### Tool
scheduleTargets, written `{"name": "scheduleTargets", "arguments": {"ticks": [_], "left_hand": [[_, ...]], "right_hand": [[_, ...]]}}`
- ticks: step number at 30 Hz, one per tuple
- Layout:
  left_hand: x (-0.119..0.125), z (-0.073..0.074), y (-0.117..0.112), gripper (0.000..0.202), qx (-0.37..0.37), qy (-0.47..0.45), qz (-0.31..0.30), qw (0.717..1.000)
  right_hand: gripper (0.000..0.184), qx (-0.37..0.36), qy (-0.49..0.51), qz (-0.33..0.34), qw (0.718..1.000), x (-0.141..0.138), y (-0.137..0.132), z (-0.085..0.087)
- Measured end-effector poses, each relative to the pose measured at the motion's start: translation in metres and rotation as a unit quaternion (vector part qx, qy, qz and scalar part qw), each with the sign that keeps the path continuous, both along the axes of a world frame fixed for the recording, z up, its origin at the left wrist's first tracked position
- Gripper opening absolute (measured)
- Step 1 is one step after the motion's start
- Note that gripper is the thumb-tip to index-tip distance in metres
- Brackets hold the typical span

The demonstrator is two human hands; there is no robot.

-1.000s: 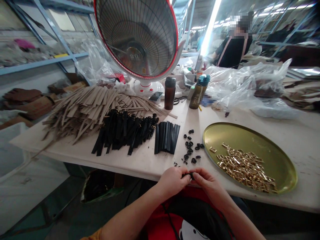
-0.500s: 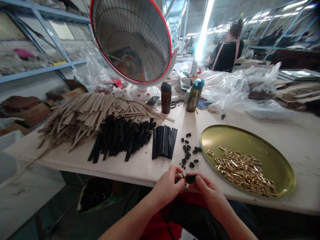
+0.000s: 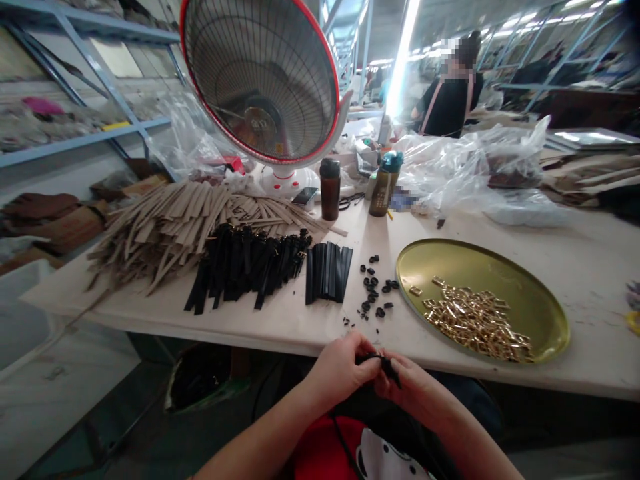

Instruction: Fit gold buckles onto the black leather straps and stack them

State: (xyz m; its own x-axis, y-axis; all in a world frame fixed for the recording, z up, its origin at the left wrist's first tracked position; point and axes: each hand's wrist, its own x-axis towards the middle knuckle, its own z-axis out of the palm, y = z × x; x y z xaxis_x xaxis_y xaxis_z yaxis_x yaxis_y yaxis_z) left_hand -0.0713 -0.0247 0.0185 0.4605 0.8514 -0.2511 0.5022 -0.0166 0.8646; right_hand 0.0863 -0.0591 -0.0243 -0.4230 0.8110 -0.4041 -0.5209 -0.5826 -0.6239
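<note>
Close to the table's front edge, my left hand (image 3: 341,365) and my right hand (image 3: 414,388) meet, both closed on one black strap (image 3: 389,369). Fingers cover much of the strap, and any buckle on it is hard to make out. Just beyond my hands lie small black loops (image 3: 371,283) in a loose group. A row of flat black straps (image 3: 327,273) is left of the loops. Further left are black straps with buckles (image 3: 250,263) in a heap. Gold buckles (image 3: 475,320) are piled on an oval gold tray (image 3: 520,277) to the right.
Many beige strips (image 3: 165,227) cover the table's left side. Behind stand a round heater with a red rim (image 3: 265,80), a brown bottle (image 3: 330,190) and a teal-capped bottle (image 3: 386,183). Plastic bags (image 3: 465,167) lie at the back; a person (image 3: 447,103) stands beyond.
My hands have drawn closer together and turned the strap, whose free end now points down by my right fingers. The camera view has shifted slightly.
</note>
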Motion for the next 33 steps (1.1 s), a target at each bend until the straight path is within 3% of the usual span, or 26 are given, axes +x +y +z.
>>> {"name": "scheduleTargets", "arguments": {"ticks": [6,10,19,26,33], "left_hand": [[-0.001,0.004,-0.002,0.022,-0.006,-0.009,-0.03,0.999],[-0.004,0.004,0.0,0.015,0.001,0.032,-0.02,0.999],[-0.007,0.003,0.011,0.029,-0.097,-0.028,-0.039,0.994],[-0.005,-0.004,0.011,0.029,-0.116,-0.04,-0.049,0.991],[-0.01,-0.009,0.009,0.031,-0.178,-0.067,-0.063,0.98]], "right_hand": [[0.023,-0.003,0.015,-0.027,1.0,-0.002,-0.006,-0.003],[0.021,0.004,-0.008,-0.088,0.996,0.001,-0.003,0.001],[0.038,0.027,-0.232,-0.151,0.961,0.003,0.006,0.007],[0.037,0.084,-0.328,-0.05,0.94,0.01,0.005,-0.001],[0.028,0.146,-0.409,-0.081,0.897,0.009,0.005,-0.003]]}}
